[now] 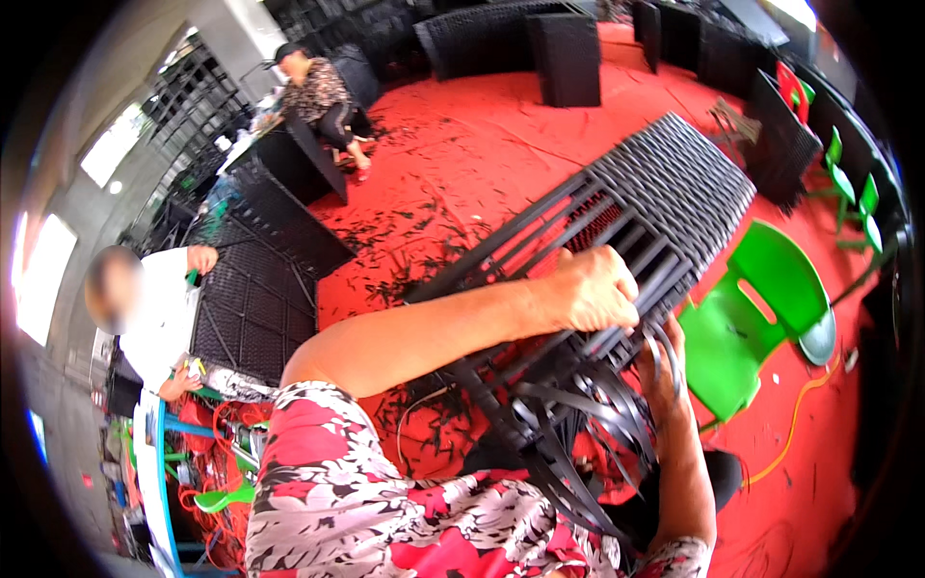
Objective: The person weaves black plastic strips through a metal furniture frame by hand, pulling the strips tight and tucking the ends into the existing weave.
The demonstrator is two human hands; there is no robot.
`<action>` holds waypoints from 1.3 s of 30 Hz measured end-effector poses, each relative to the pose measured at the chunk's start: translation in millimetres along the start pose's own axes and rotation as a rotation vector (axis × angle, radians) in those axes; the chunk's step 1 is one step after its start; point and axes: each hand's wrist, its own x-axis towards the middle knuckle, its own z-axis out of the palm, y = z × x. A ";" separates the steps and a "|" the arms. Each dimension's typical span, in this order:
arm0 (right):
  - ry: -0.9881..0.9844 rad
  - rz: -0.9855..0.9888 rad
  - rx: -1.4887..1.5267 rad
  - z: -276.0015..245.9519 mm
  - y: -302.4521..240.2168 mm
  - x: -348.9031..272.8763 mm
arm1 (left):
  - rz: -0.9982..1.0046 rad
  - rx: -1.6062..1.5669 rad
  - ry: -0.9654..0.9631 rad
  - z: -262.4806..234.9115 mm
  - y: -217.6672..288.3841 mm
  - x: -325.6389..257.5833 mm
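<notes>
Your left hand (595, 289) grips one woven frame (626, 222); your right hand (665, 361) curls around several loose black strips (568, 405). One green chair (761, 308) stands on the red floor (482, 144), where two other people work.

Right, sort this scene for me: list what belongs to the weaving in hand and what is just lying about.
In hand:
- left hand gripping the black woven panel
- right hand among the loose black strips

Lying about:
- green plastic chair
- strip offcuts on the red floor
- orange cable
- finished black wicker pieces at the back
</notes>
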 end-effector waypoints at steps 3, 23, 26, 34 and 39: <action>-0.006 0.006 -0.089 4.0 7.1 9.8 | 0.062 -0.093 -0.050 3.7 -27.5 5.8; -0.342 0.137 -0.064 -17.7 -35.3 18.9 | 0.050 -0.267 -0.045 3.4 -12.2 6.5; -0.248 0.089 -0.128 -5.5 -30.9 13.1 | 0.040 -0.191 -0.008 3.0 -23.2 2.4; -0.162 0.010 -1.179 -47.2 21.0 17.4 | 0.014 -0.209 0.033 1.4 -14.5 -6.5; 0.174 -0.103 -1.721 -213.7 34.0 -11.1 | 0.069 -0.262 0.018 10.2 -14.1 11.7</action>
